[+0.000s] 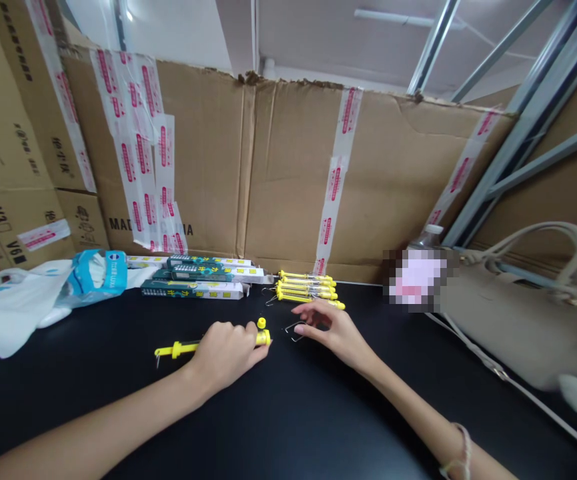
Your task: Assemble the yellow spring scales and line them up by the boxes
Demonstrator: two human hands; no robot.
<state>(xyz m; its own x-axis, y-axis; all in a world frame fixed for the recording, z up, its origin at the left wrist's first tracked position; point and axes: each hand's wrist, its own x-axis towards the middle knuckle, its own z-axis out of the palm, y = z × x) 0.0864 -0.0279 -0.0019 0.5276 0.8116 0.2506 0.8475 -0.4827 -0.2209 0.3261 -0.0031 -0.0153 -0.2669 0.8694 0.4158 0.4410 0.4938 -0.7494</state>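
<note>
My left hand (225, 353) is wrapped round a yellow spring scale (183, 348), which lies sideways with its metal hook at the left end. Just above the scale's right end is a small yellow cap (261, 323) on the black table. To the right, my right hand (325, 328) pinches a bent metal wire piece (295, 338) between thumb and fingers, apart from the scale. Behind my hands, several more yellow spring scales (308, 290) lie side by side, hooks pointing left.
Narrow printed boxes (193, 289) are piled at the back left, beside a blue tissue pack (101, 272) and a white plastic bag (13, 310). A bottle (415, 273) and a beige handbag (513, 327) stand at the right. Cardboard (288, 180) walls the table's back.
</note>
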